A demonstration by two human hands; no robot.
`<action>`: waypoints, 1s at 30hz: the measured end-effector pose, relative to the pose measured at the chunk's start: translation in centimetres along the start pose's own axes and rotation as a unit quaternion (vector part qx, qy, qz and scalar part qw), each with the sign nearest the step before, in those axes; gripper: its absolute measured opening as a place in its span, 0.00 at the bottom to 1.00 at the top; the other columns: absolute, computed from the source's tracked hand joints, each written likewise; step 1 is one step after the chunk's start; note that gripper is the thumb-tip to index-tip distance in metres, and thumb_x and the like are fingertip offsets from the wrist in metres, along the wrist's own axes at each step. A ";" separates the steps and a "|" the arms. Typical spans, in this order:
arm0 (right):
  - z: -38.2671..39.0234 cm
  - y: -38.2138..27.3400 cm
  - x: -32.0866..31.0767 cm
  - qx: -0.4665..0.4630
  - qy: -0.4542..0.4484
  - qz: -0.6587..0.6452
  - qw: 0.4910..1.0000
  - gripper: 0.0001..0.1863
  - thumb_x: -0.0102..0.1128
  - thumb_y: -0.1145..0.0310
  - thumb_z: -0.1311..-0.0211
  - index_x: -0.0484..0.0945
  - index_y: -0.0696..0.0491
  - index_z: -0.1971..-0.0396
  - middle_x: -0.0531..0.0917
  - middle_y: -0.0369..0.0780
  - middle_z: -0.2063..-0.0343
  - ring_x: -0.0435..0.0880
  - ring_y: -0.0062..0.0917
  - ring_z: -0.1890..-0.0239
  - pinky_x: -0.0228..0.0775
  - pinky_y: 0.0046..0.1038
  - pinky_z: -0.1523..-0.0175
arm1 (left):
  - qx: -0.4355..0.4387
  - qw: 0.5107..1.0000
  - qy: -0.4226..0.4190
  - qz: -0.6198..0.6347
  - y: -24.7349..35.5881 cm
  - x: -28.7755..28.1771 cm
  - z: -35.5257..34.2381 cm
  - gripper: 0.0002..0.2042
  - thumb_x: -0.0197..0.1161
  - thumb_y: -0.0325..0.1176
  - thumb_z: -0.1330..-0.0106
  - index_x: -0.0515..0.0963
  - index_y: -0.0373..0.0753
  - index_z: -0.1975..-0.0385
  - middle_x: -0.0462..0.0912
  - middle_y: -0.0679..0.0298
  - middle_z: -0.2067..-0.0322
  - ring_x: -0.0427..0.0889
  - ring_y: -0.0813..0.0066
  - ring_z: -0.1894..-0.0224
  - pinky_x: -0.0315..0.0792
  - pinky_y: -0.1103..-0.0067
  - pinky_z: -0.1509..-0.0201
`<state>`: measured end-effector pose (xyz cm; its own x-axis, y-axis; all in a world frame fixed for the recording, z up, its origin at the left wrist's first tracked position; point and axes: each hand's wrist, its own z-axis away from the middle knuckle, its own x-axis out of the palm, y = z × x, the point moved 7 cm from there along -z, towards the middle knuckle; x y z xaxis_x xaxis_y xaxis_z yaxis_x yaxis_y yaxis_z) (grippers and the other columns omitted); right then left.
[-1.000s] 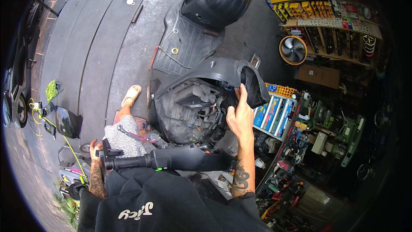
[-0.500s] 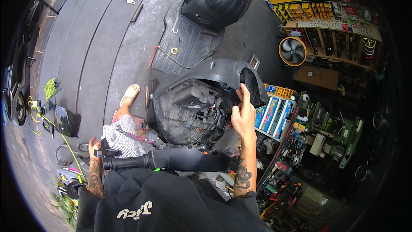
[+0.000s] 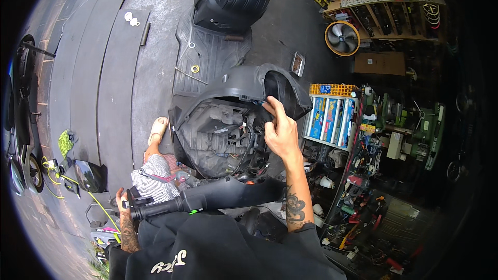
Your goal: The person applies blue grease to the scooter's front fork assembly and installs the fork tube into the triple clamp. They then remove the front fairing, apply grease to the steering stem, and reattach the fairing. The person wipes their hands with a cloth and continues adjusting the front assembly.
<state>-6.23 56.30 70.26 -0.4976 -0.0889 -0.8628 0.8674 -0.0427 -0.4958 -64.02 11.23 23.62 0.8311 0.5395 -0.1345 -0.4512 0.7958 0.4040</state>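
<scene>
Two bare hands at one scooter, front end opened up. Right hand: index finger reaching to the inner edge of the dark plastic cover, other fingers loosely bent; cannot tell if anything is pinched. Left hand: at the outer end of the black handlebar grip, beside the lever, fingers partly raised; cannot tell if it closes round anything.

Cover's position: just beyond the right fingertips, well apart from the left hand. Exposed front bay, wiring showing, lies between the hands and below the cover.

Lettering: one pale word across the black shirt; bright print on the blue-and-white boxes in the rack to the right, a blue label on the yellow crate above.

Counts: one black seat; one yellow ring and one white ring on the ribbed footboard; two white round pieces on floor matting; one orange-rimmed fan; one cardboard box; one sandal, tan.
</scene>
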 end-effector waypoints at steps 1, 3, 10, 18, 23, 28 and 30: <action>0.1 0.2 0.3 0.025 -0.020 -0.006 0.999 0.34 0.53 0.77 0.44 0.70 0.54 0.32 0.87 0.52 0.45 0.91 0.48 0.56 0.82 0.41 0.47 | 0.025 0.999 -0.037 0.014 0.4 0.0 -0.4 0.30 0.65 0.36 0.26 0.63 0.47 0.27 0.85 0.47 0.45 0.89 0.57 0.56 0.89 0.64 0.58; 0.0 -0.2 0.7 0.023 -0.024 -0.010 0.999 0.34 0.53 0.78 0.44 0.70 0.55 0.32 0.86 0.53 0.44 0.89 0.50 0.52 0.81 0.42 0.44 | -0.007 1.000 -0.002 -0.006 0.0 -0.8 -0.8 0.29 0.63 0.35 0.26 0.62 0.47 0.27 0.84 0.46 0.43 0.90 0.56 0.56 0.89 0.63 0.59; -2.0 -1.0 1.3 0.005 -0.025 -0.026 0.999 0.36 0.51 0.78 0.44 0.69 0.56 0.31 0.85 0.55 0.44 0.85 0.53 0.44 0.77 0.44 0.37 | 0.034 0.999 -0.016 0.014 2.9 0.0 0.1 0.30 0.67 0.34 0.29 0.65 0.39 0.29 0.83 0.48 0.51 0.89 0.59 0.55 0.87 0.63 0.57; -1.4 -1.1 0.1 0.016 -0.041 0.008 0.999 0.38 0.51 0.76 0.45 0.68 0.53 0.28 0.86 0.54 0.44 0.87 0.53 0.47 0.79 0.43 0.41 | 0.075 0.995 -0.068 0.022 2.0 -1.0 -0.9 0.29 0.67 0.41 0.27 0.65 0.40 0.30 0.86 0.48 0.53 0.90 0.57 0.57 0.89 0.62 0.54; -1.3 -0.9 0.3 0.021 -0.058 0.054 0.997 0.38 0.52 0.76 0.44 0.68 0.52 0.28 0.86 0.52 0.44 0.87 0.52 0.47 0.80 0.43 0.40 | 0.060 0.997 -0.033 0.037 2.4 -0.5 -0.4 0.31 0.68 0.36 0.29 0.63 0.38 0.30 0.87 0.54 0.58 0.88 0.61 0.64 0.86 0.67 0.62; -1.3 -1.6 -0.2 -0.022 -0.030 0.046 0.998 0.37 0.52 0.74 0.43 0.69 0.52 0.28 0.87 0.51 0.45 0.87 0.52 0.47 0.79 0.44 0.38 | 0.052 0.998 -0.013 0.045 3.2 0.3 0.4 0.34 0.68 0.35 0.31 0.60 0.37 0.29 0.88 0.55 0.61 0.87 0.63 0.71 0.83 0.71 0.68; -1.4 -1.1 0.2 0.010 -0.057 0.063 0.996 0.37 0.52 0.73 0.43 0.69 0.53 0.29 0.87 0.51 0.45 0.87 0.52 0.47 0.79 0.44 0.39 | 0.062 0.995 -0.036 0.063 3.5 0.8 0.6 0.34 0.68 0.35 0.31 0.60 0.37 0.28 0.88 0.54 0.60 0.87 0.63 0.71 0.82 0.71 0.68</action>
<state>-7.27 57.72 70.45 -0.3815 -0.2073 -0.9008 0.9235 -0.0432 -0.3811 -64.73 14.24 25.47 0.7938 0.6081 -0.0116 -0.5137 0.6805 0.5226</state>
